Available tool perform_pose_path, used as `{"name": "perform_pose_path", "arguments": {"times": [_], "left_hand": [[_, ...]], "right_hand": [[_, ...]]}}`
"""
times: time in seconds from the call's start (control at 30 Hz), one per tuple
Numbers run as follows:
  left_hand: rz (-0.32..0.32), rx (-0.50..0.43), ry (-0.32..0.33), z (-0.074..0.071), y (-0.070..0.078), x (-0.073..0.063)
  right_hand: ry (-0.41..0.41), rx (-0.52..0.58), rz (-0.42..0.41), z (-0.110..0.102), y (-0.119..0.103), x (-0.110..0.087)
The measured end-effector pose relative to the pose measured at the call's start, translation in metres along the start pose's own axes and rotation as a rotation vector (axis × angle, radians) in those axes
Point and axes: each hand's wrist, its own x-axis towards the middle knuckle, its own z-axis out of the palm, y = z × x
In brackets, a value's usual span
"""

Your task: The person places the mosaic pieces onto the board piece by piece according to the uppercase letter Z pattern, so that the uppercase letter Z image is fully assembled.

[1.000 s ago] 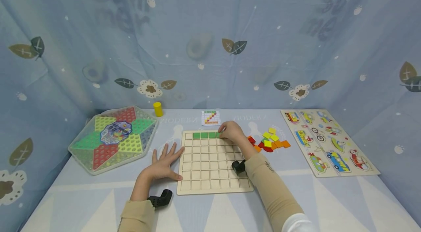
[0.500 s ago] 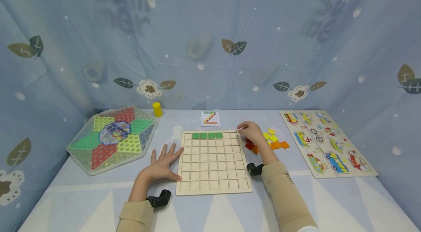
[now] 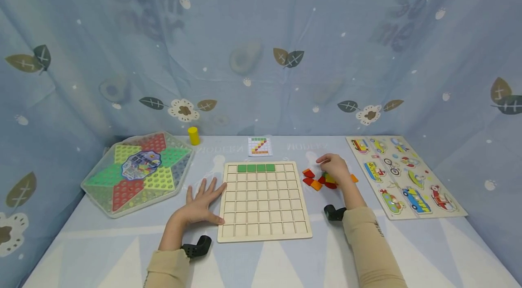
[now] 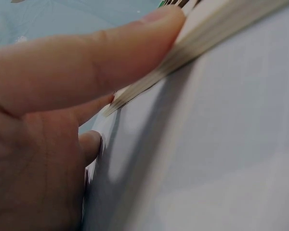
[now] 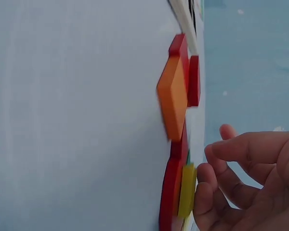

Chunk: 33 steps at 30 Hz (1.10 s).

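Observation:
A square wooden grid board lies in the middle of the table, with a row of several green square tiles along its far edge. My left hand rests on the table, fingers spread, its thumb and index fingertip at the board's left edge. In the left wrist view the thumb lies against that edge. My right hand is over the loose tile pile, fingers loosely bent and nothing visible in them. Red tiles, an orange tile and a yellow tile show beside and under it.
A small pattern card lies behind the board. At left is a hexagonal Chinese checkers set, with a yellow cylinder beside its far corner. A wooden picture puzzle lies at right, past the tiles. A curtain hangs behind the table.
My right hand has left the last green tile in the board's far row and moved right to the loose tiles. My left hand has stayed at the board's edge.

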Motion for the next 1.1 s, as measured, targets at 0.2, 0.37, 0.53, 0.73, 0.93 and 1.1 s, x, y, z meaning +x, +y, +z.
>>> {"name": "perform_pose_path", "arguments": {"times": [0.2,0.37,0.53,0.73,0.93,1.1], "left_hand": [[0.004,0.003,0.003,-0.001,0.001,-0.001],[0.007,-0.005,0.01,-0.001,0.0,-0.001],[0.005,0.002,0.007,0.0,-0.001,0.0],[0.002,0.005,0.007,0.0,-0.001,0.001],[0.0,-0.009,0.005,0.001,-0.001,0.0],[0.007,-0.009,0.008,0.001,-0.002,0.001]], "right_hand": [[-0.025,-0.064,0.04,-0.006,0.01,-0.003],[-0.04,-0.097,0.057,-0.007,0.009,-0.004],[-0.037,-0.114,0.068,-0.007,0.007,-0.004],[-0.062,-0.05,0.042,-0.006,0.008,-0.001],[-0.063,0.054,0.03,-0.005,0.006,0.001],[-0.037,0.092,0.007,-0.003,-0.003,0.0]]}}
